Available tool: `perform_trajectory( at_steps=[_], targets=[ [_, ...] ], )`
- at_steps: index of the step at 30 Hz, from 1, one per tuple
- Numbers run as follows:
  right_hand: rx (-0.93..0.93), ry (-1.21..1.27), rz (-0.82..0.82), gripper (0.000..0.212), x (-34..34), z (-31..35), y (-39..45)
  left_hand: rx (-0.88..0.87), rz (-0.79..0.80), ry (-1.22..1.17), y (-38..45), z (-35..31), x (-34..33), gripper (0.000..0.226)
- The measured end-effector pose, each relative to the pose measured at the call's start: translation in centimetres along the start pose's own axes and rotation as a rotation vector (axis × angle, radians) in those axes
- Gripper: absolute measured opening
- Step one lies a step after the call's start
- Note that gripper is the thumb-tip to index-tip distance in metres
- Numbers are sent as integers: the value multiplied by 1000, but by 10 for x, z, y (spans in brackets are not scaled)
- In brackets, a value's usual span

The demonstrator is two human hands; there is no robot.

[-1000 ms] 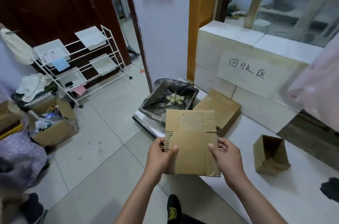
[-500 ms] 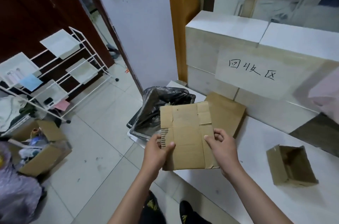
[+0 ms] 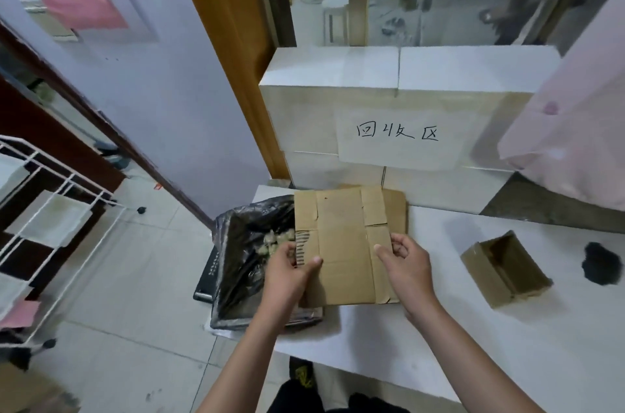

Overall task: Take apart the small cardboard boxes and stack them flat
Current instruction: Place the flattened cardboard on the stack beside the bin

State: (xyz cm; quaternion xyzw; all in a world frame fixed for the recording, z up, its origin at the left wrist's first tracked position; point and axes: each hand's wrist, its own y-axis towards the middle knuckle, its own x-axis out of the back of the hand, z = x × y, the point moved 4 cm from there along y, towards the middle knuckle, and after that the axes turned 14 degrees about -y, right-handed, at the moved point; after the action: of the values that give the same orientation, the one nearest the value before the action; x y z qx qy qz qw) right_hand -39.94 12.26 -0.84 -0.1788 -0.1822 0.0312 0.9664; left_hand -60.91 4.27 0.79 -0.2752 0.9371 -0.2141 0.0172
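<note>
Left hand [image 3: 289,265] and right hand [image 3: 407,262] each pinch a side edge of a flattened cardboard box [image 3: 341,243], thumbs on top, holding it above the white table [image 3: 473,338]. More flat cardboard [image 3: 397,209] lies behind it; an open small box [image 3: 504,269] sits well to the right, a black-lined bin [image 3: 243,257] to the left.

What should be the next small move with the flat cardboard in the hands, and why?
Probably lower the flattened box onto the flat cardboard behind it: left hand and right hand hold it already flat, just above that piece.
</note>
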Motion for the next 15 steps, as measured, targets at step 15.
perform_trajectory(
  at_steps=[15],
  targets=[
    [-99,-226,-318,20,-18,23,-11,19,339,6,92,4,-5,25]
  ],
)
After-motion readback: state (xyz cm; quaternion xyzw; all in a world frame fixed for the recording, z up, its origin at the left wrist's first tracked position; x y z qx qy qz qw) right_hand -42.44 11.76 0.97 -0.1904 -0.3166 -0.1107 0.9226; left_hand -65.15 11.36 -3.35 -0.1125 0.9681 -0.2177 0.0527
